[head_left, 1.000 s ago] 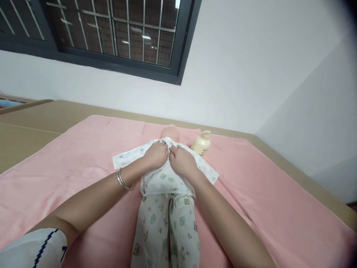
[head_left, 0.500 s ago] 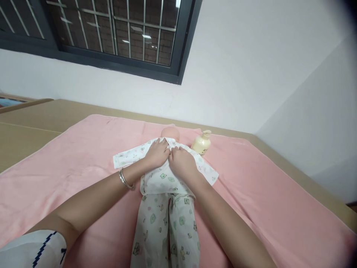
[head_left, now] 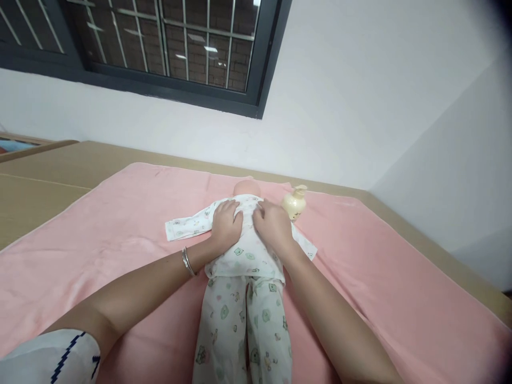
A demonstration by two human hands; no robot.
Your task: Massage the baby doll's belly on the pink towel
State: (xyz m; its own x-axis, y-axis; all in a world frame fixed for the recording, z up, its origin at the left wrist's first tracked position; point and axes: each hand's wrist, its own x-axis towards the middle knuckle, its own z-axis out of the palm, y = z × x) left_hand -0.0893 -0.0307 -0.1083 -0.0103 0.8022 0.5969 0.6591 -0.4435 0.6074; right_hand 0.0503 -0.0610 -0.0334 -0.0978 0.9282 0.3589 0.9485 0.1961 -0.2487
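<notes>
A doll in a white patterned top (head_left: pixel 245 256) and matching trousers (head_left: pixel 266 320) lies on a pink cloth (head_left: pixel 160 192), its bare round head (head_left: pixel 247 188) at the far end. Flat on the left side of the doll's chest rests my left hand (head_left: pixel 226 224), thumb apart from the fingers. My right hand (head_left: pixel 274 223) lies on the right side of the chest, its fingers a little curled on the fabric with the thumb apart. A gap of white cloth shows between the two hands.
A cream pump bottle (head_left: pixel 295 204) stands on the cloth just right of my right hand. Wooden board edges (head_left: pixel 112 152) surround the cloth. Behind are a white wall (head_left: pixel 320 106) and a dark-framed window (head_left: pixel 252 101) with bars.
My hands have moved apart from the middle of the doll's chest, the left slightly down and the right outward. More of the top's centre now shows.
</notes>
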